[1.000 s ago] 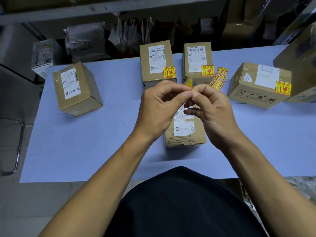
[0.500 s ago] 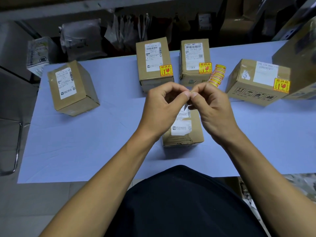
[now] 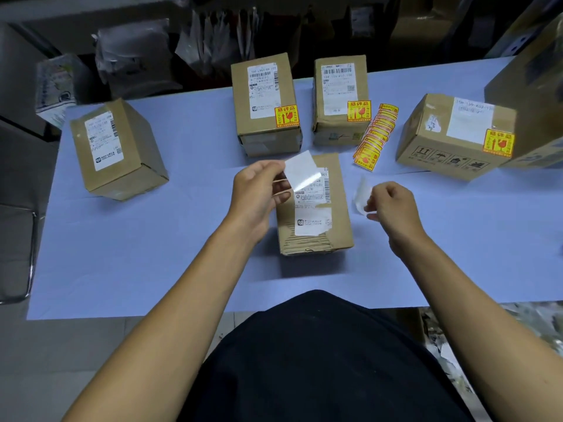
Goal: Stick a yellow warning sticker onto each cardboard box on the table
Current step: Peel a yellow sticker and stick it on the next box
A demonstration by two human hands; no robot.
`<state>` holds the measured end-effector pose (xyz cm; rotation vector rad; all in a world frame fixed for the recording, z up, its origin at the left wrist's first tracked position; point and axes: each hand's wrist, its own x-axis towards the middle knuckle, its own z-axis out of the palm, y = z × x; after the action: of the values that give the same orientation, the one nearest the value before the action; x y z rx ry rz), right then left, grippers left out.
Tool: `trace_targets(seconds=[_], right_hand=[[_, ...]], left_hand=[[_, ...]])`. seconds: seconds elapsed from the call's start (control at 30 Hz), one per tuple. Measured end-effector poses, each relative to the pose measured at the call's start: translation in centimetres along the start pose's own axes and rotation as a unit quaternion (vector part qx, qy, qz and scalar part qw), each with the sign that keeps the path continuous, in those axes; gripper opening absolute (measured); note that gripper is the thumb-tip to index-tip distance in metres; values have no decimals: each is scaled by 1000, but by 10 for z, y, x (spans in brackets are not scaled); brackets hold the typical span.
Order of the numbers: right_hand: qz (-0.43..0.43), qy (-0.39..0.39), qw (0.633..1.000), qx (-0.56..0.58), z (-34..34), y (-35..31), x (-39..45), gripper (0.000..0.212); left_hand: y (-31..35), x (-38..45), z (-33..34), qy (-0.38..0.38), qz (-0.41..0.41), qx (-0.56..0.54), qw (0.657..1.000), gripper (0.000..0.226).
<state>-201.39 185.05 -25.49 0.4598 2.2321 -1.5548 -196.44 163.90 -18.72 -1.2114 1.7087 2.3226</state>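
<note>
**Q:** Hands first, please: what are they doing in the head view?

**A:** Both are raised over the middle of the table (image 3: 122, 269). A second ago they were pinched together; now they have pulled apart. The left hand (image 3: 259, 193) pinches a white rectangle (image 3: 300, 172) between thumb and fingertips, its pale side toward the camera. The right hand (image 3: 393, 205), nearly closed, pinches a thin, translucent slip (image 3: 361, 193).

**Q:** What does that mean for the task?

**A:** It looks as if sticker and backing have just been peeled apart, so pressing on comes next. Which piece is which, I cannot tell; no yellow face shows.

**Q:** Where does it go?

**A:** Most likely the near box (image 3: 313, 208), lying right under the hands near the front edge, with a shipping label but no yellow sticker. The left box (image 3: 118, 150), toward the left edge, is bare too.

**Q:** And the others?

**A:** Three already carry yellow stickers: the back-centre box (image 3: 265, 105), the box beside it (image 3: 339, 99), and the right box (image 3: 454, 135). A strip of spare stickers (image 3: 376, 135) lies between the last two.

**Q:** Anything in the way?

**A:** Nothing covers the near box's top. A large carton (image 3: 533, 86) crowds the right edge.
</note>
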Motion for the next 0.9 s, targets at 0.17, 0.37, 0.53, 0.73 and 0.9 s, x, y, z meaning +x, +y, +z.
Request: trace_targets(seconds=[0.17,0.37,0.53,0.73,0.9], right_hand=[[62,13,988,-142,-5,37,11,17],[100,43,938,-329,-14,58,9,27],[7,31,955,-295,0,41,-4,15],[-333,-5,895,-296,26,5,-34,44],[-464,24,810,-357,35,-11,-44,25]], left_hand=[[-10,6,-3,-2,-21,49,999,13],[-20,8,-3,-9,-33,72,997,13],[-24,11,1,-19,-48,84,995,11],[-32,16,11,8,-74,85,994,11],[-35,14,16,-6,-116,43,992,15]])
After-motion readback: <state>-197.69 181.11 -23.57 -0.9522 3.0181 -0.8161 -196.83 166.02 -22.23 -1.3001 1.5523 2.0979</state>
